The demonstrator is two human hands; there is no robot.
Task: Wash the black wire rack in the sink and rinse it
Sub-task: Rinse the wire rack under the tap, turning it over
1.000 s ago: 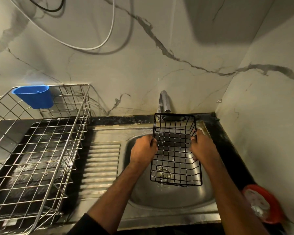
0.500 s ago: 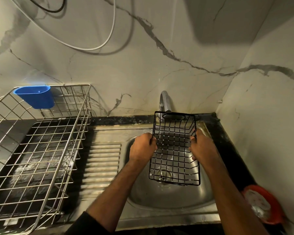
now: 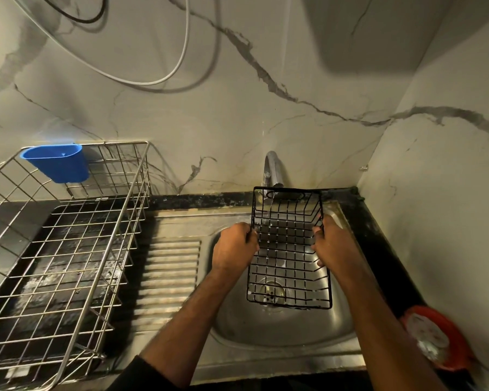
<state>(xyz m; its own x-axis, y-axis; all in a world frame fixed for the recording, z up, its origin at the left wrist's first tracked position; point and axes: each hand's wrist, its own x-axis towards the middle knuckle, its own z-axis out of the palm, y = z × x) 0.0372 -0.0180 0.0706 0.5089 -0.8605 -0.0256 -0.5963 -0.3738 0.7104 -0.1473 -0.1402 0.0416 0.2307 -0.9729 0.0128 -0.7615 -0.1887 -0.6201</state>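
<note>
I've got the black wire rack (image 3: pixel 288 249) held over the sink (image 3: pixel 280 331) under the tap (image 3: pixel 272 170), left hand (image 3: pixel 233 246) & right hand (image 3: pixel 335 246) both curled round its side wires. Looks light, stiff, prob slippery wet, so I'd grip the thicker rim wires.

Two bare forearms and hands, left hand (image 3: pixel 233 246) and right hand (image 3: pixel 335 246); a black sleeve (image 3: pixel 141 375) covers the upper left arm.

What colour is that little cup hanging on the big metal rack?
Bright blue, seen in the head view: the cup.
</note>
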